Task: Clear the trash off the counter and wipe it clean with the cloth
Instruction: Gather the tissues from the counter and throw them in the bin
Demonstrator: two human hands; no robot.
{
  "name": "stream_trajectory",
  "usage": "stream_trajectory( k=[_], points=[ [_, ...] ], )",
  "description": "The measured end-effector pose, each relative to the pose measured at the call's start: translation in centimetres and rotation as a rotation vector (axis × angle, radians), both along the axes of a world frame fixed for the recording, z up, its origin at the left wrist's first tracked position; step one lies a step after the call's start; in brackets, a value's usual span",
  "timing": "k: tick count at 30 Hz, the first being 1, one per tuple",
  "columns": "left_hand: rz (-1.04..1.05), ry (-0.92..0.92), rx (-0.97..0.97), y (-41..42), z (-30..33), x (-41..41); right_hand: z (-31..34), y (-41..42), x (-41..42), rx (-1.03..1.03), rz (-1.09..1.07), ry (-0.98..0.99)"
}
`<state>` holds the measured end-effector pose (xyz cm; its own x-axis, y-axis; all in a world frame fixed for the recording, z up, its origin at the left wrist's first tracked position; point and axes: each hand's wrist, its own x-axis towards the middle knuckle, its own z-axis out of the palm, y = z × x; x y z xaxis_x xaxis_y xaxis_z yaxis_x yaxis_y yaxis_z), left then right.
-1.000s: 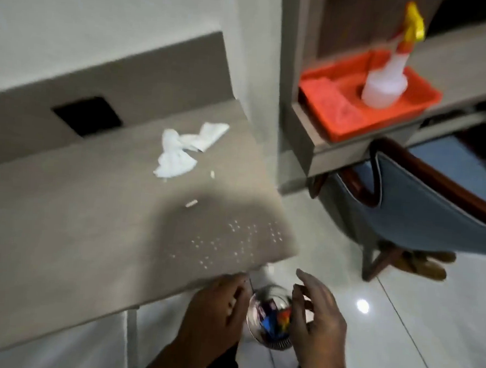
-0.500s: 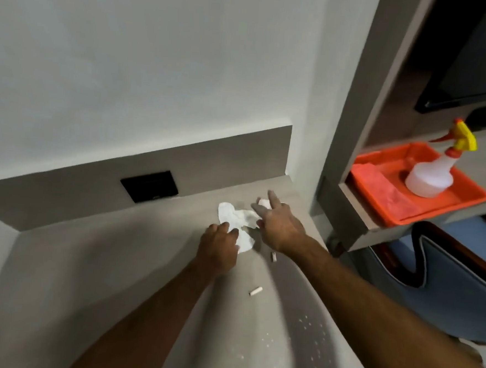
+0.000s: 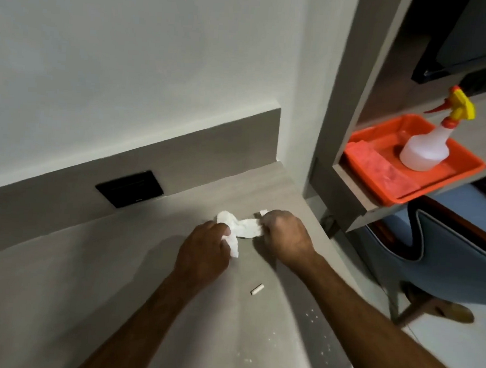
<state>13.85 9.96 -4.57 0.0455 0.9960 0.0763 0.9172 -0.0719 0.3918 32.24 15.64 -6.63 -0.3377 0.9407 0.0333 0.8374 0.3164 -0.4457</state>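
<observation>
Left hand (image 3: 203, 247) and right hand (image 3: 285, 235) both clenched on crumpled tissue (image 3: 241, 227) on tabletop (image 3: 85, 287). Risk: torn shreds drop; paper roll scrap (image 3: 257, 289) and crumbs (image 3: 310, 318) get missed.

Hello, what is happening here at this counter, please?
A person is gathering crumpled white tissue off the grey counter. The left hand and the right hand each grip an end of it. A small white stub and scattered white crumbs lie nearer the front edge, not yet picked up. The orange cloth and a spray bottle sit untouched in an orange tray on the shelf to the right, so wiping has not begun.
</observation>
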Motion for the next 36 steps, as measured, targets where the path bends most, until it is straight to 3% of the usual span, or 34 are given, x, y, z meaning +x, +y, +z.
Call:
stream_trajectory(
  k=[5, 9, 13, 20, 22, 26, 30, 36],
  points=[
    [-0.046, -0.341, 0.134, -6.8, 2.4, 6.0, 2.2, -11.4, 8.4, 0.202, -0.282, 0.394],
    [-0.145, -0.588, 0.006, -14.8, -0.5, 14.2, -0.3, -22.4, 15.3, 0.169, -0.556, 0.536],
    [-0.18, -0.676, -0.169, -21.3, -7.9, 21.4, -7.3, -29.7, 20.1, 0.074, -0.788, 0.575],
    [0.046, -0.316, -0.576, -23.4, -27.8, 25.4, -26.4, -32.4, 22.4, -0.414, -0.938, 0.447],
    [0.066, -0.179, -0.705, -22.5, -33.4, 25.4, -31.7, -31.7, 22.3, -0.602, -0.918, 0.362],
    [0.15, -0.095, -0.867, -21.2, -41.9, 24.2, -39.5, -30.2, 22.2, -0.906, -0.769, 0.22],
    [0.062, -0.007, -0.869, -21.2, -46.7, 23.8, -44.6, -29.3, 21.7, -0.951, -0.654, 0.133],
    [-0.03, 0.075, -0.908, -20.6, -47.4, 24.5, -46.9, -29.6, 20.9, -0.996, -0.726, 0.359]
  ],
)
